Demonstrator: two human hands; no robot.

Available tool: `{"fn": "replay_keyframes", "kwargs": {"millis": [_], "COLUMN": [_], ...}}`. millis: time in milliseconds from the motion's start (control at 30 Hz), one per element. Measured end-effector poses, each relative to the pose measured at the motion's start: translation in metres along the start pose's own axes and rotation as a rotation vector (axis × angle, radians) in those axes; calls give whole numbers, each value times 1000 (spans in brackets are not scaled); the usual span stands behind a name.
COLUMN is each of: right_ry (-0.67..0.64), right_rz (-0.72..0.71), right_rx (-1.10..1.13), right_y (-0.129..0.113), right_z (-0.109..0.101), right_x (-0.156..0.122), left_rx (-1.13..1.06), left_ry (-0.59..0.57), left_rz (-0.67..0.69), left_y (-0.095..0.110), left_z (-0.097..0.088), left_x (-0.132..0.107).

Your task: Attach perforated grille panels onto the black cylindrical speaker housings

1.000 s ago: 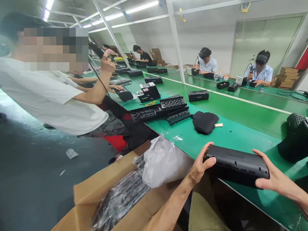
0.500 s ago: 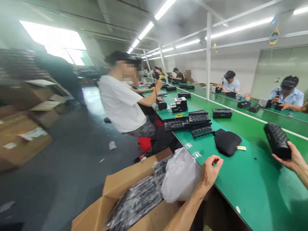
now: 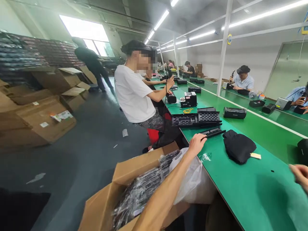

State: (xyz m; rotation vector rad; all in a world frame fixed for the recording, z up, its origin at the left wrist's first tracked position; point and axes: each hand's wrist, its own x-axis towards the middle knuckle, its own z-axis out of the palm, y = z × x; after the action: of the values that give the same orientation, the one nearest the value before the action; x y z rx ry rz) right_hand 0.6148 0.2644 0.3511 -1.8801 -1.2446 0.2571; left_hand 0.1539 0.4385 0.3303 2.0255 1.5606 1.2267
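My left hand (image 3: 196, 143) is stretched over the near edge of the green table (image 3: 243, 195), fingers pinched shut on the near end of a thin black grille panel (image 3: 214, 132) — it lies just in front of the stack of grilles (image 3: 197, 118), beside a black pouch (image 3: 239, 148). My right hand (image 3: 299, 175) shows only at the frame's edge — I cannot tell whether it is open or closed. Under my forearm sits a cardboard box (image 3: 134, 165) with a plastic bag (image 3: 192, 183)
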Motion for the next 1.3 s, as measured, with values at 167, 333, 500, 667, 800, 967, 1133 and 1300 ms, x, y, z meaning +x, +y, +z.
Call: {"fn": "replay_keyframes", "kwargs": {"millis": [167,333,500,667,800,967,1133,1300], "right_ry": [-384,-473,-444,-320,-319,-445,-339,-158], "right_rz": [-322,-290,-279,-252,-184,-42,87,239], "right_rx": [-96,-229,-183,21,242,554,771,918], "right_y": [-94,-99,-98,-102,-96,-91,-78,-49], "right_z": [110,150,118,53,2,-14,-28,-70], "right_x": [10,38,52,59,27,-27,-39,-55], "left_rx": [-65,-268,-315,-374,-506,-657,-636,-470], "left_ry": [-2,-227,-448,-488,-356,-318,-445,-442], "left_rz": [139,422,593,593,383,-46,33,25], "left_y": [27,77,112,116,130,180,210,198], "left_z": [-33,-24,24,57,62,86,122,133], "left_x": [-105,-197,-201,-185,-169,-132,-96,-58]}}
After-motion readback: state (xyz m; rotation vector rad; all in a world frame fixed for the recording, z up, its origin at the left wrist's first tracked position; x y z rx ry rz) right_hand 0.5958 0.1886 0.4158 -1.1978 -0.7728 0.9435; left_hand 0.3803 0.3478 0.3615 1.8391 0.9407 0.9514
